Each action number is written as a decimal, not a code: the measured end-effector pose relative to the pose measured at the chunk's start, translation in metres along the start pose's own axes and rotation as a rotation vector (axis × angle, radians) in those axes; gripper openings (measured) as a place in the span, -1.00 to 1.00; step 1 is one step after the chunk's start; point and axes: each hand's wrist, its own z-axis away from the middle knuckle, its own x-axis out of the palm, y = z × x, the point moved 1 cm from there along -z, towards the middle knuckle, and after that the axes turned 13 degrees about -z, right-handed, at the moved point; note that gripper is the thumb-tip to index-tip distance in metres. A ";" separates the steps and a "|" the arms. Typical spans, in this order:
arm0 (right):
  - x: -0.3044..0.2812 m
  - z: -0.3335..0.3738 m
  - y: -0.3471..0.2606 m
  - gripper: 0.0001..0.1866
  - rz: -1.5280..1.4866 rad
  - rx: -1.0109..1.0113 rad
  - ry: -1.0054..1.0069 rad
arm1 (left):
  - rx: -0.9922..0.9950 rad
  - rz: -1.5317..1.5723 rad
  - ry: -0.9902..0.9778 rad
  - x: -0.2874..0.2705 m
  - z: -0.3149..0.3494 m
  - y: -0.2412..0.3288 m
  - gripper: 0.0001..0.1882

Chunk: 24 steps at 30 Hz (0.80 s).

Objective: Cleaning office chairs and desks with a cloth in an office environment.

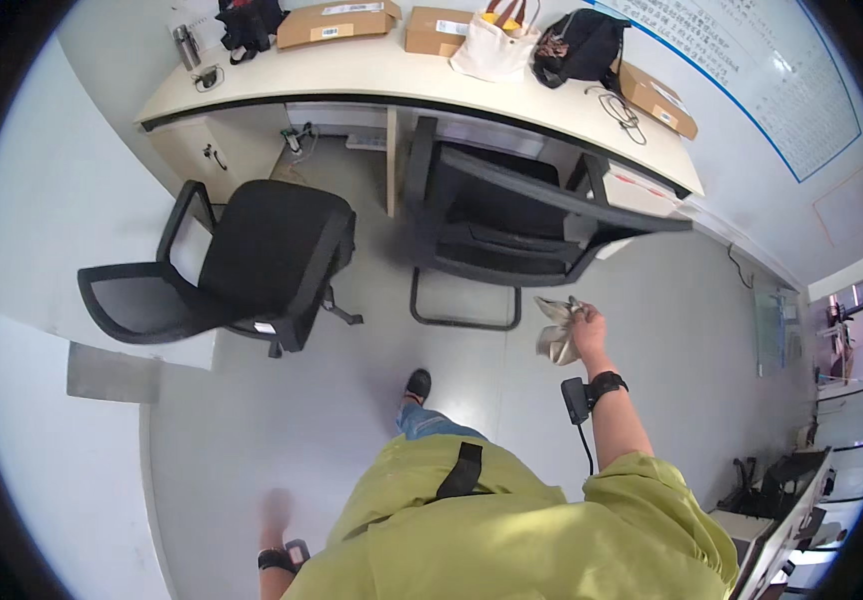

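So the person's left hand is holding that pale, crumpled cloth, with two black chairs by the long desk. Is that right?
Not quite: the head view shows the right hand holding the pale, crumpled cloth. The rest is right.

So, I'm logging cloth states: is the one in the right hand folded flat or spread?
Neither: the beige cloth is bunched, gathered in the right hand, with loose, creased ends sticking out.

I see a bright room, pale sheen on the floor (487, 375) near centre, left hand (277, 507) motion-blurred at seven o'clock, desk (372, 72) bowed at twelve.
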 end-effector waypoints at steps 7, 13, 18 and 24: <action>0.039 -0.098 -0.004 -0.72 -0.819 0.050 0.461 | 0.106 -0.101 -0.025 -0.090 -0.094 0.095 -0.84; 0.143 -0.082 -0.041 -0.65 -0.233 0.174 -0.059 | 0.068 -0.052 -0.057 -0.184 -0.189 0.223 -0.80; 0.170 -0.026 -0.088 -0.66 -0.533 -0.080 -0.486 | 0.094 0.031 -0.164 -0.211 -0.248 0.285 -0.77; 0.061 -0.015 -0.086 -0.53 -1.050 0.584 -0.233 | 0.281 0.099 -0.166 -0.207 -0.312 0.330 -0.76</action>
